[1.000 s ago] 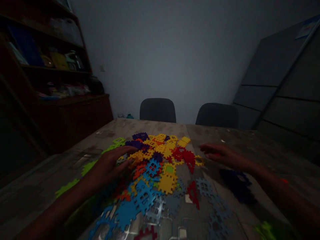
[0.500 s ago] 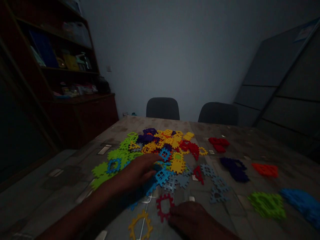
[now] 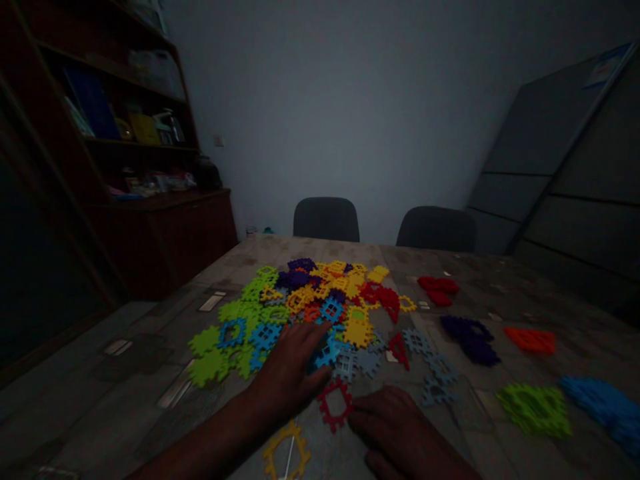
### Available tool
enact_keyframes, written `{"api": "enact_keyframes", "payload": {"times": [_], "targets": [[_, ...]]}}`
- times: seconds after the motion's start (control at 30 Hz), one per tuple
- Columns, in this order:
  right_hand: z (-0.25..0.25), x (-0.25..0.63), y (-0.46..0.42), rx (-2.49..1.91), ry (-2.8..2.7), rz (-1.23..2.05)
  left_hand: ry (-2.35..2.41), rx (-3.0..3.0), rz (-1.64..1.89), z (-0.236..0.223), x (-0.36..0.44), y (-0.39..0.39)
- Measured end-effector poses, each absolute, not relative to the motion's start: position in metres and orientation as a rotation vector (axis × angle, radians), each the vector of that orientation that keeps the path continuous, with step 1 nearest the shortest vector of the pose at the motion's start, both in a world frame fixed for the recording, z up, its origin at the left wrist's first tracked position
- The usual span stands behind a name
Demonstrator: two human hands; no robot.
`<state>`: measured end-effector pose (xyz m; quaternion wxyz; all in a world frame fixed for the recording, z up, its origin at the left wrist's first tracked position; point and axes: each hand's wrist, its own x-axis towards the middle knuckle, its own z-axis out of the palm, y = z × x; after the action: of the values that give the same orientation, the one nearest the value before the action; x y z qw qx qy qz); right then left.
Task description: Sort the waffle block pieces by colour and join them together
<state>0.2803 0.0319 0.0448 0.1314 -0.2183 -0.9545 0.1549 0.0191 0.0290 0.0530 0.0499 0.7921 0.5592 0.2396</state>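
My left hand (image 3: 295, 363) reaches over the blue toothed plastic pieces (image 3: 265, 335), fingers stretched and thumb apart; one blue window piece is partly hidden beneath it. My right hand (image 3: 393, 427) lies low on the table, fingers extended, their tips at the right edge of a red toothed square frame (image 3: 325, 405). Nearer to me lies a yellow toothed ring (image 3: 270, 457). Past my left hand spreads a pile of interlocking pieces: green ones (image 3: 207, 357) left, purple ones (image 3: 299, 278) behind, yellow ones (image 3: 357, 332) in the middle, grey ones (image 3: 367, 362) closer.
Sorted groups lie on the right of the table (image 3: 165, 400): red (image 3: 439, 291), purple (image 3: 473, 340), orange (image 3: 530, 340), green (image 3: 535, 408) and blue (image 3: 605, 403). Two dark chairs (image 3: 326, 219) stand behind the far edge. A wooden shelf unit (image 3: 165, 220) is at the left.
My right hand has come from above the right side down to the red frame's edge. My left hand has moved from the pile's left side toward me, over the blue pieces.
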Motion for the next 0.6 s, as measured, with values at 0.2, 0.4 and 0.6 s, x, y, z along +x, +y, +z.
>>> {"api": "enact_keyframes", "payload": {"times": [0.2,0.4,0.6], "targets": [[0.050,0.318,0.043,-0.923,-2.504,0.423,1.545,2.434,0.549,0.054,0.063,-0.006],[0.046,0.331,0.052,-1.091,-2.436,0.421,1.456,2.636,0.155,0.044,0.096,-0.022],[0.046,0.317,0.032,-1.097,-2.505,0.487,1.690,2.325,0.315,0.099,0.052,-0.008]]}}
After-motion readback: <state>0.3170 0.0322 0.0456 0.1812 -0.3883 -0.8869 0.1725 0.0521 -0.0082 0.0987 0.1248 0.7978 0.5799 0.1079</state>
